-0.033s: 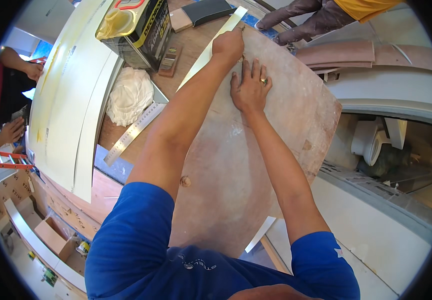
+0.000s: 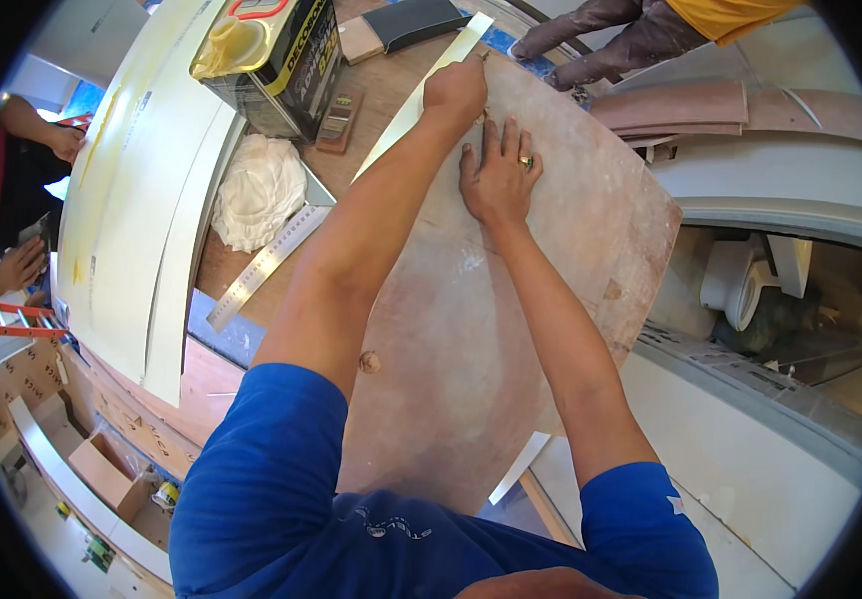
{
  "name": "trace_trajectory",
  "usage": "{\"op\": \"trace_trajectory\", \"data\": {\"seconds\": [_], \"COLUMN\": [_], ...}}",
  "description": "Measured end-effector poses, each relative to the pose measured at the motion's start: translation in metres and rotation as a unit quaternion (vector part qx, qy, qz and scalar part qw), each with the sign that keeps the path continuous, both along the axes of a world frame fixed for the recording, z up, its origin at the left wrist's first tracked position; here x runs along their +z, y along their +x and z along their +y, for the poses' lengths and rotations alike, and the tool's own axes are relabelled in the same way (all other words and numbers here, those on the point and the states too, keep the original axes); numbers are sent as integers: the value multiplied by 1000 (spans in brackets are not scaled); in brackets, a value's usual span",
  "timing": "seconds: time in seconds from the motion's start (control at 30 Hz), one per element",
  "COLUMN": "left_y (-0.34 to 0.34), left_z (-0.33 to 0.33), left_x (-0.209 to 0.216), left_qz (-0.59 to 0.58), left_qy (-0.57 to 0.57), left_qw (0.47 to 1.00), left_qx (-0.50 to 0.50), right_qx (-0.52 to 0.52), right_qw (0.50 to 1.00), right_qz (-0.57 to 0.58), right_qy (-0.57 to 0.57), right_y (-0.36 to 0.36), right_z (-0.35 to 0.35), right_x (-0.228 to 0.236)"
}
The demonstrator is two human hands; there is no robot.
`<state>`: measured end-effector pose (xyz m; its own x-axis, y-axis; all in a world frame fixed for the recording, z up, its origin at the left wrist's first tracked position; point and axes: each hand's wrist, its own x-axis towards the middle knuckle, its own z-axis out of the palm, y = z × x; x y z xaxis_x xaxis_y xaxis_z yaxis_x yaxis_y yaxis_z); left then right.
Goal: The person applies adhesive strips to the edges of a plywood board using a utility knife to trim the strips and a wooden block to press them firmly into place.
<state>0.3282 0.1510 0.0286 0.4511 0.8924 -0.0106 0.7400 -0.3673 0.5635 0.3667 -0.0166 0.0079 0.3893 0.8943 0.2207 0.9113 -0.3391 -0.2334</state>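
Observation:
A large worn wooden panel [image 2: 451, 399], pale and dusty, lies in front of me. My left hand [image 2: 457, 92] is closed at its far left edge, against a long pale strip [image 2: 406, 118]; what the fingers hold is hidden. Flat on the panel, with fingers spread and a ring on one, rests my right hand [image 2: 501, 182]. Left of my left forearm are a steel ruler [image 2: 263, 272], a crumpled white cloth [image 2: 259, 190] and a small wooden block [image 2: 339, 122] with a metal piece on it. A square metal can [image 2: 296, 85] with yellow residue on top stands beyond them.
A curved white panel [image 2: 141, 220] fills the left side. A co-worker's hand [image 2: 21, 265] holds a flat tool there. Another person's legs [image 2: 610, 40] show at the far right. A dark block [image 2: 416, 22] lies at the back. On the right, an opening shows a white bowl [image 2: 735, 285].
My hands stay where they were. At the left edge, the co-worker's hand with the flat tool has shifted slightly.

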Motion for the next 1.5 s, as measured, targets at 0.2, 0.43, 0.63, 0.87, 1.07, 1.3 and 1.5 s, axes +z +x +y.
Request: {"op": "trace_trajectory", "data": {"seconds": [0.2, 0.43, 0.63, 0.87, 1.07, 1.3, 1.5], "left_y": [7, 8, 3, -2, -32, -82, -122], "left_z": [-4, -7, 3, 5, -26, -81, -128], "left_x": [8, 11, 22, 33, 32, 31, 43], "left_qz": [28, 51, 93, 115, 120, 121, 152], "left_qy": [23, 117, 116, 44, 26, 16, -61], "left_qw": [999, 988, 978, 982, 982, 983, 978], "left_qx": [-21, -88, -144, -145, -143, -133, -126], "right_qx": [1, 2, 8, 5, 7, 2, -8], "right_qw": [1000, 1000, 1000, 999, 999, 1000, 999], "right_qz": [-2, -7, -5, -24, -29, -27, -31], "right_qy": [3, 4, 16, 20, 17, 7, -21], "right_y": [2, 3, 2, 2, 4, 6, 8], "right_z": [0, 0, 0, 0, 1, -1, 0], "right_x": [0, -1, 1, -4, -7, -10, -14]}}
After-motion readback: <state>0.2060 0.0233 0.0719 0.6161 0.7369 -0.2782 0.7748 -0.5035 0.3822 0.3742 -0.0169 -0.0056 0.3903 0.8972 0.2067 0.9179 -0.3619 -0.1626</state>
